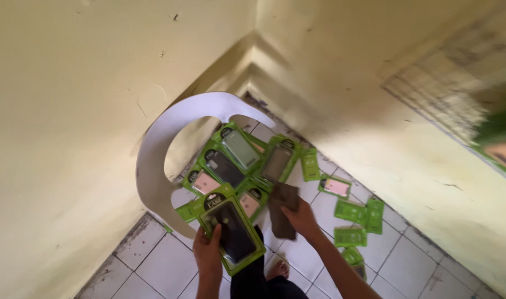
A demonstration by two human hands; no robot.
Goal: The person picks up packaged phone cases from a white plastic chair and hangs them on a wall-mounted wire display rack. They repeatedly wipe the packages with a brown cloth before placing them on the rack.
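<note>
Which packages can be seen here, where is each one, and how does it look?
Green package with black case: in left hand, rectangular.
Dark brown case: in right hand, no package.
Pile of green packages: on white chair.
Flat green packages: scattered on tiled floor.

White plastic chair (153,160) w/ green phone-case packs (231,158) piled on seat; more packs (355,221) on tiled floor (153,266).

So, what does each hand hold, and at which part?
The left hand holds a green packaged phone case at its lower left edge; the right hand holds a dark unpackaged case at its right side.
</note>
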